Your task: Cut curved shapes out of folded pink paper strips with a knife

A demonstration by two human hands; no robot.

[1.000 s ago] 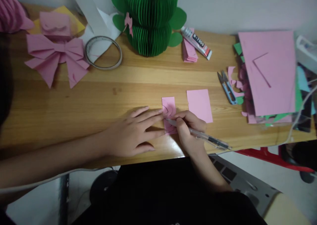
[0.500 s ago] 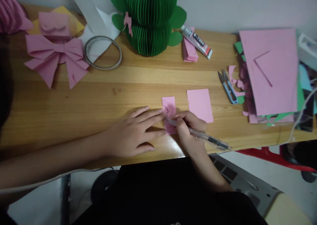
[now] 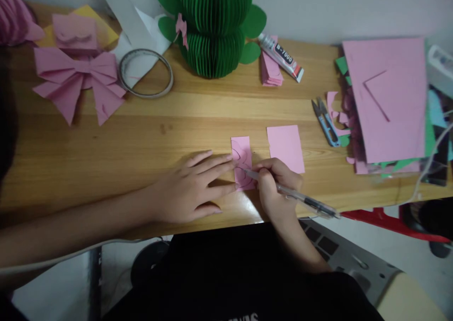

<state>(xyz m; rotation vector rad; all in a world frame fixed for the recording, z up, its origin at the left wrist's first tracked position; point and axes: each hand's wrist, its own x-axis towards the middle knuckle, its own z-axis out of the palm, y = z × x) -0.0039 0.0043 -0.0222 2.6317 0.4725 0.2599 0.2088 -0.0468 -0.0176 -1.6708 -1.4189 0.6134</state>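
Pink paper strip (image 3: 243, 157) in head view, flat on the wood-grain table (image 3: 106, 156) between the hands, curved dark lines on it. Left hand (image 3: 193, 189) open, palm down, fingers spread, tips at the strip's left edge — probably to keep it from sliding. Right hand (image 3: 278, 186) grips a slim clear plastic pen (image 3: 300, 197) near its point, slanted, likely for fine control; tip at the lines, contact unclear. Plain pink square (image 3: 286, 149) just beyond that hand. Farther back: pleated green paper ball (image 3: 212, 52), crumpled metallic glue tube (image 3: 281, 57) — resting on small pink pieces (image 3: 272, 73).
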